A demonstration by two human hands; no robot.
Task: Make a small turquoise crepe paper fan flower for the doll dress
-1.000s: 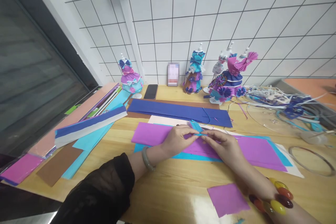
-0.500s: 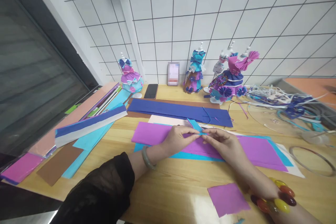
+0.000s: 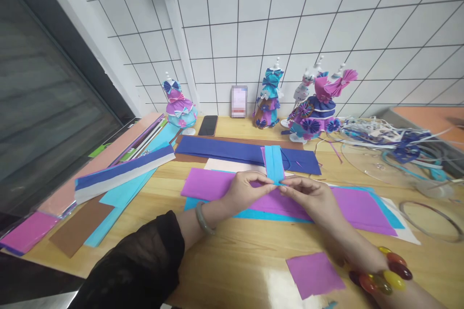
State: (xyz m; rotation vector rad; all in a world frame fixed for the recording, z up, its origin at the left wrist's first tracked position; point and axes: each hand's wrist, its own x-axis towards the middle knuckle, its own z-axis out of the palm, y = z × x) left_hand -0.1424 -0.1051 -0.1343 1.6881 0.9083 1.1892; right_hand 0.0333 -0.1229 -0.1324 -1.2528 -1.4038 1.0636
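Between my two hands is a folded strip of light-blue crepe paper (image 3: 274, 163), standing upright with a thin purple edge along its left side. My left hand (image 3: 247, 189) pinches its lower left corner between thumb and forefinger. The lower right corner is in the pinch of my right hand (image 3: 308, 194). Under both hands lies a long purple paper strip (image 3: 362, 210) on top of a blue sheet (image 3: 268, 215). Behind the held strip is a dark-blue folded paper strip (image 3: 221, 149).
Small dress forms in paper dresses (image 3: 271, 99) stand along the tiled wall. A phone (image 3: 208, 125) lies by them. Paper sheets (image 3: 130, 169) cover the left side. A purple square (image 3: 315, 275) lies in front, and tangled ribbons (image 3: 395, 140) and a hoop (image 3: 431, 222) are at right.
The light-blue strip has swung upright and its flat face now shows, where before it was seen tilted and narrow. Both hands keep their pinch in almost the same place.
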